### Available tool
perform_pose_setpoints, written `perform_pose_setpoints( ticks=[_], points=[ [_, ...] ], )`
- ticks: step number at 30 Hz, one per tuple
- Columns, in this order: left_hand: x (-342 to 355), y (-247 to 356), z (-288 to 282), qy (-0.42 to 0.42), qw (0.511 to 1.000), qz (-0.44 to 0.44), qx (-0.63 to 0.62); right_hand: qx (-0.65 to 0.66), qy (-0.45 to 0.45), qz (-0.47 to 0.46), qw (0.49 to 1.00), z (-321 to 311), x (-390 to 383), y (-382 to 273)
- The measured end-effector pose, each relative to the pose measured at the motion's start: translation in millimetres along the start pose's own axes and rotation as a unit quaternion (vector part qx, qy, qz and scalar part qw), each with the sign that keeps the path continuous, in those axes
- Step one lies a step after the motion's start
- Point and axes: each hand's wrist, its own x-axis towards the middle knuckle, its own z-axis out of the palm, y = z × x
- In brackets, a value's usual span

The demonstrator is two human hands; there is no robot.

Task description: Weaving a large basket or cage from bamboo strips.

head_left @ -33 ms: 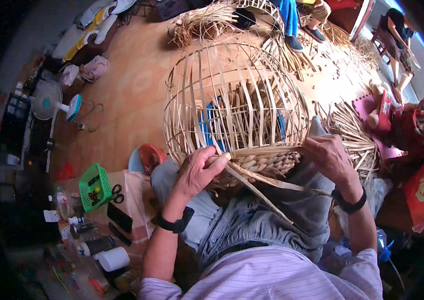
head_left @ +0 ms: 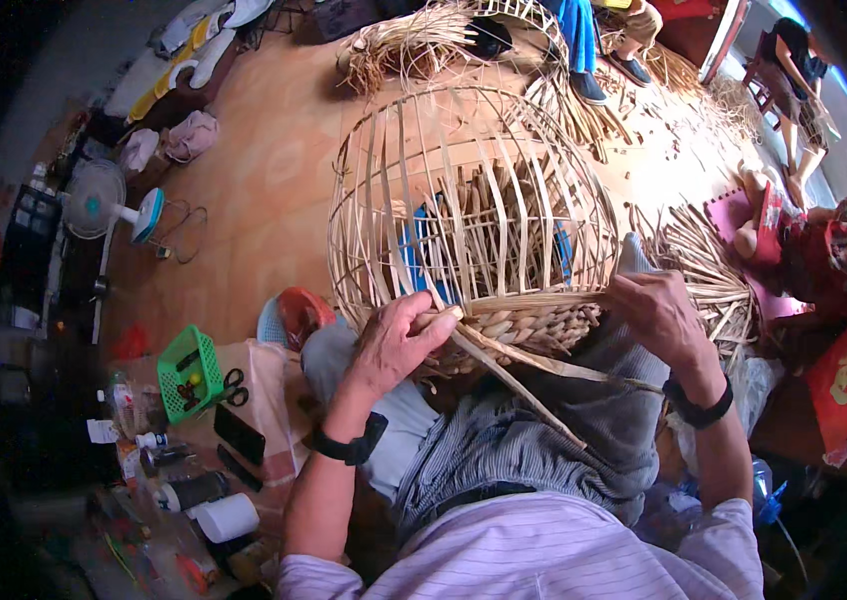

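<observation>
An open round frame of pale cane ribs rests at my lap, with braided weaving along its near edge. Loose sticks and something blue show through the ribs. My left hand is closed at the near left of the weave, thumb and fingers pinching pale strips where they cross. My right hand is closed on a flat strip at the right end of that edge. Two long strip ends trail down over my grey trousers.
A green plastic basket with scissors, a phone and bottles are at lower left; a fan stands farther left. Bundles of dried stalks lie right and behind. Other people's legs are at the back, a seated person at upper right.
</observation>
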Motion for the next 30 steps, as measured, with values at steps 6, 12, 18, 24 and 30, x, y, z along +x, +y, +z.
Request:
perform_pose_setpoints(
  ticks=[6, 12, 18, 24, 30],
  points=[
    [1.3, -5.1, 9.4, 0.039, 0.999, 0.000, 0.031, -0.060, -0.002, 0.029, 0.998, -9.4, -8.3, 13.3],
    [1.8, -7.0, -6.1, -0.017, 0.998, 0.027, -0.055, -0.109, 0.016, 0.006, 0.994, -25.3, -2.1, 17.0],
    [-7.3, -15.1, 12.1, 0.055, 0.981, 0.092, 0.160, -0.104, -0.009, 0.006, 0.994, -39.2, 2.6, 12.8],
    [-7.3, -16.4, 18.7, 0.093, 0.980, 0.178, 0.012, -0.067, 0.015, 0.073, 0.995, 8.9, -14.7, 35.6],
    [-5.5, -35.7, -9.5, 0.062, 0.990, 0.083, -0.099, -0.028, 0.174, 0.100, 0.979, -0.8, 5.7, -51.7]
  ],
)
